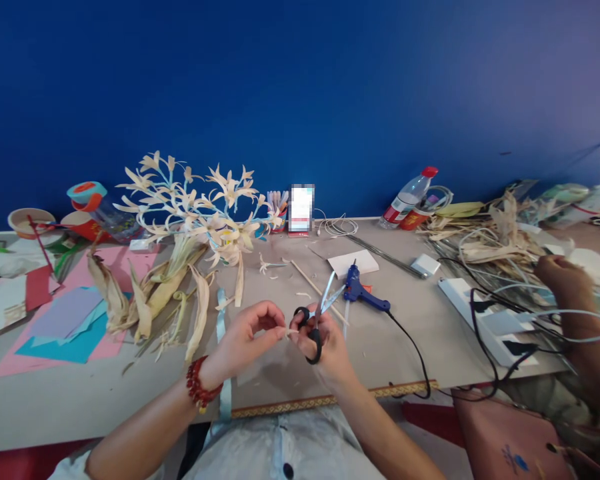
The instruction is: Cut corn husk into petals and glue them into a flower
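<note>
My left hand (255, 337), with a red bead bracelet (200, 385) at the wrist, is closed in a pinch on a small pale strip of corn husk (291, 332). My right hand (325, 350) is closed around black-handled scissors (318, 320), whose blades stand apart and point up and away from me. The fingertips of the right hand also touch the strip's other end. Just beyond the scissors lies a blue hot glue gun (363, 288). To the left, a bunch of corn-husk flowers (200, 213) on pale blue stems stands among dry husks (165, 300).
A white power strip (485, 320) with black cables lies at the right, beside another person's hand (563, 277). A phone (301, 208) leans at the back. A bottle (407, 200) stands near the blue wall. Coloured paper sheets (63, 350) lie at the left.
</note>
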Demonstrator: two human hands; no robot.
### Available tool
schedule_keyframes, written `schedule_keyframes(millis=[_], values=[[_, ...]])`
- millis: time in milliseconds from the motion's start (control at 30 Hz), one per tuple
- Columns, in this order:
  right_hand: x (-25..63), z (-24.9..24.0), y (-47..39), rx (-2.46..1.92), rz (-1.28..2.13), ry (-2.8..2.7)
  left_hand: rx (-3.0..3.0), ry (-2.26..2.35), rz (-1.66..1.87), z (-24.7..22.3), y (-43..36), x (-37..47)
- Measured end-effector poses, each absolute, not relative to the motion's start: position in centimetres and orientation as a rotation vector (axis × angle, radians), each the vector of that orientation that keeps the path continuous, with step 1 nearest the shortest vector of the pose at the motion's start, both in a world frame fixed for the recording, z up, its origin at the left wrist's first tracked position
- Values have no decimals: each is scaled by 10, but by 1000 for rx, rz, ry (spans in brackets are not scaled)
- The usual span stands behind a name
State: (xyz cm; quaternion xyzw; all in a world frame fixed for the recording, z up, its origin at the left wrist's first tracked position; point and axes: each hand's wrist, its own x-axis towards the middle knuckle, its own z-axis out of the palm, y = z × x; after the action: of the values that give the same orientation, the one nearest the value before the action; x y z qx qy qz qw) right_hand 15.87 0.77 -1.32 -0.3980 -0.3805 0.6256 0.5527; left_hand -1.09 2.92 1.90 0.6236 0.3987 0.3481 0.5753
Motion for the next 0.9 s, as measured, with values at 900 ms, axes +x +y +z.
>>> schedule_keyframes(millis=[900], values=[[185, -31, -13, -1020, 1887, -1294, 990, 846, 1062, 18, 20, -17]])
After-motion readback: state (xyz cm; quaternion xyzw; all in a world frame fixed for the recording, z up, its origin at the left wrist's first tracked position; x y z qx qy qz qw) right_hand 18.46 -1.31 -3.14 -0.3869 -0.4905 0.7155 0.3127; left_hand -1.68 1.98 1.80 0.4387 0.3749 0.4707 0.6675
